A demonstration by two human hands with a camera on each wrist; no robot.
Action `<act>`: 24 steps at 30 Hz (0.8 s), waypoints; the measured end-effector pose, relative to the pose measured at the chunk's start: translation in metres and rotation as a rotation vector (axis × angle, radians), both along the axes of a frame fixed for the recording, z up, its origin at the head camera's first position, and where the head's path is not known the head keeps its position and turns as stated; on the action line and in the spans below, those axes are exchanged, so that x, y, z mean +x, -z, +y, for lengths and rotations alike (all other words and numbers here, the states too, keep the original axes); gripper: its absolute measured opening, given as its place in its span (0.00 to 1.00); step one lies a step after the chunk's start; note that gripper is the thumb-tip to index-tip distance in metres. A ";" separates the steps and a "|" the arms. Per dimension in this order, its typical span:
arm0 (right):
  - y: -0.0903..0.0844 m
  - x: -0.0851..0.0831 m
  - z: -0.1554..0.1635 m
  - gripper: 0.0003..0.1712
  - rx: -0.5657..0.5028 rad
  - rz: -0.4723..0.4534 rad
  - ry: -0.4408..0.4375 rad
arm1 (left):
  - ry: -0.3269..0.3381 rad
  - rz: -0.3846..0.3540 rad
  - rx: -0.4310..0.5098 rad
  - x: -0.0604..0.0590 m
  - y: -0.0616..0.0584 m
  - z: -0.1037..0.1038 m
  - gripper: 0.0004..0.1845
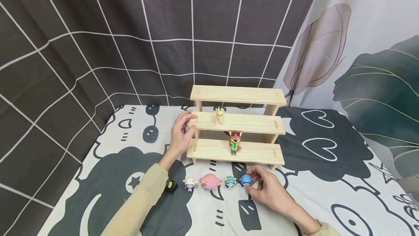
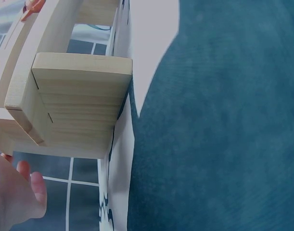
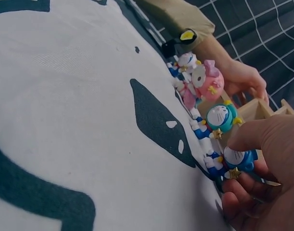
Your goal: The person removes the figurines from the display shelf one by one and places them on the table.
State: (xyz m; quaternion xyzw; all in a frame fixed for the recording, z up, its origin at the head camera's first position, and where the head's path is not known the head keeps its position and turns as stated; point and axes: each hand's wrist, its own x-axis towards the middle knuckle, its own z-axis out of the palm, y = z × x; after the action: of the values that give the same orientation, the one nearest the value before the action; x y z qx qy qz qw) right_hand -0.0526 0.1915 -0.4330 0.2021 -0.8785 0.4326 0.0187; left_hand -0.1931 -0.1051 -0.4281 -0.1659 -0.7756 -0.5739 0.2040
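Note:
A three-tier wooden display shelf [image 1: 234, 150] stands on the patterned cloth. My left hand [image 1: 181, 132] holds the left end of its middle tier, thumb at the front edge and fingers farther back; in the left wrist view, two fingers [image 2: 38, 187] hang free beside the wood. My right hand [image 1: 269, 188] pinches a blue figurine [image 1: 246, 180] at the right end of a row before the shelf. Beside it stand a teal-hatted figurine [image 1: 230, 182], a pink figurine [image 1: 210, 181] and a white figurine [image 1: 189, 183]. The right wrist view shows the blue figurine's [image 3: 234, 156] white face between thumb and fingers.
A yellow figurine [image 1: 220, 116] stands on the middle tier, and a red fox figurine [image 1: 234, 143] in green on the lowest. A small black object with a yellow mark [image 1: 171, 186] lies by the left sleeve. A dark grid curtain [image 1: 170, 58] hangs behind.

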 end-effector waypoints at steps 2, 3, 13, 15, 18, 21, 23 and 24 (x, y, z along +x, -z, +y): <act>0.000 0.000 0.000 0.21 -0.011 0.006 0.016 | 0.000 0.002 0.002 0.000 0.000 0.000 0.17; 0.000 0.000 0.000 0.21 -0.020 0.011 0.028 | -0.001 0.003 0.002 0.000 0.000 0.000 0.17; -0.006 0.001 0.001 0.15 -0.069 0.081 0.181 | -0.004 -0.002 0.001 0.001 -0.001 0.000 0.17; -0.008 0.000 0.001 0.15 -0.071 0.100 0.182 | -0.002 -0.003 0.002 0.001 -0.001 -0.001 0.17; -0.012 -0.002 0.002 0.14 -0.067 0.120 0.155 | -0.002 0.002 0.003 0.001 -0.001 -0.001 0.17; -0.016 -0.005 0.002 0.14 -0.069 0.117 0.115 | -0.005 0.009 0.001 0.001 -0.001 0.000 0.16; -0.019 -0.007 0.001 0.15 -0.074 0.129 0.086 | -0.007 0.014 0.002 0.001 -0.001 0.000 0.16; -0.020 -0.008 0.001 0.15 -0.076 0.134 0.075 | -0.008 0.015 0.002 0.001 -0.001 0.000 0.16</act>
State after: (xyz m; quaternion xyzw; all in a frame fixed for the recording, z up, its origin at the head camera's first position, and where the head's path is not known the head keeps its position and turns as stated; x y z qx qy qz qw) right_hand -0.0606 0.1925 -0.4125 0.1964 -0.8652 0.4501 0.1012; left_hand -0.1923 -0.1054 -0.4267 -0.1668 -0.7741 -0.5725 0.2125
